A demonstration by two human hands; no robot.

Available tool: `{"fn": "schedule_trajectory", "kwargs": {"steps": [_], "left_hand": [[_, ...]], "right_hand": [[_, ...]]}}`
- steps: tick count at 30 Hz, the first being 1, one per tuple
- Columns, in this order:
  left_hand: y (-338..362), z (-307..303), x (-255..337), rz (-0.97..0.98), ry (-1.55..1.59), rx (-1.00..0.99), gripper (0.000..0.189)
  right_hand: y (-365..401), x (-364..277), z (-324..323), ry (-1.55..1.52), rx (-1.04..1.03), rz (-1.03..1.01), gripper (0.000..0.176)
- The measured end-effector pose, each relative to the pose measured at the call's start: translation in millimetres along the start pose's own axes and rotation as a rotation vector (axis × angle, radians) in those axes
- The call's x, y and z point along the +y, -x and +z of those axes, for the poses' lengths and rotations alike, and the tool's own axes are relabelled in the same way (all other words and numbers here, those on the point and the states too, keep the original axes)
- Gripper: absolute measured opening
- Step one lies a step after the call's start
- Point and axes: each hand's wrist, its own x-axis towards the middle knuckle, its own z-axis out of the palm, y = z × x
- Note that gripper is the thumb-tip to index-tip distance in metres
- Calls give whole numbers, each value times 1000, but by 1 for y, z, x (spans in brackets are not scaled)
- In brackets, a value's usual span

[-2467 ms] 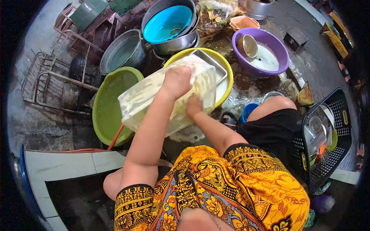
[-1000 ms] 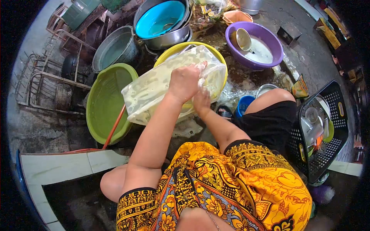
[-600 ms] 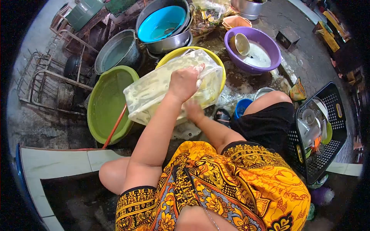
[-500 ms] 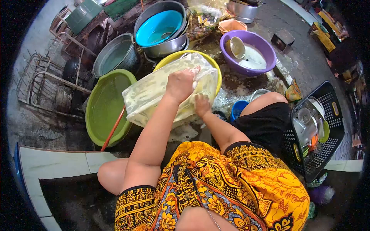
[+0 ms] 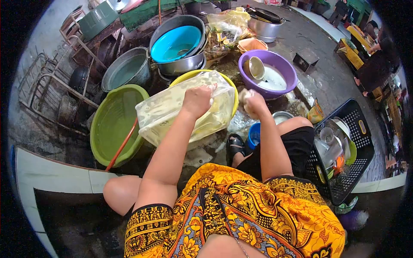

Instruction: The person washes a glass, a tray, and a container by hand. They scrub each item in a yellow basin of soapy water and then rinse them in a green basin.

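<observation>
My left hand is closed on the upper rim of a clear, soap-smeared plastic container. The container lies tilted over a yellow basin. My right hand is raised just right of the container, apart from it, with its fingers closed. White foam covers those fingers, and whatever they grip is too foamy to name. Beyond the right hand stands a purple basin of soapy water, with a metal pan leaning in it.
A green basin of water stands left, crossed by an orange-red hose or stick. Stacked basins and pots stand behind. A blue container is by my foot. At right, a black crate holds washed-looking dishes. People are at the far right.
My right hand has come away from the container's side and moved right and up, towards the purple basin. My left hand keeps its hold on the container. The camera view has shifted slightly.
</observation>
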Motion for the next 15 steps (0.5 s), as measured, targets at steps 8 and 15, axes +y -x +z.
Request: {"fn": "schedule_trajectory", "kwargs": {"steps": [8, 15], "left_hand": [[4, 4, 2, -47, 37, 12, 46], [4, 2, -3, -75, 18, 18, 46]], "right_hand": [[-28, 8, 62, -1119, -536, 273, 23], [-13, 62, 101, -653, -531, 553, 26]]}}
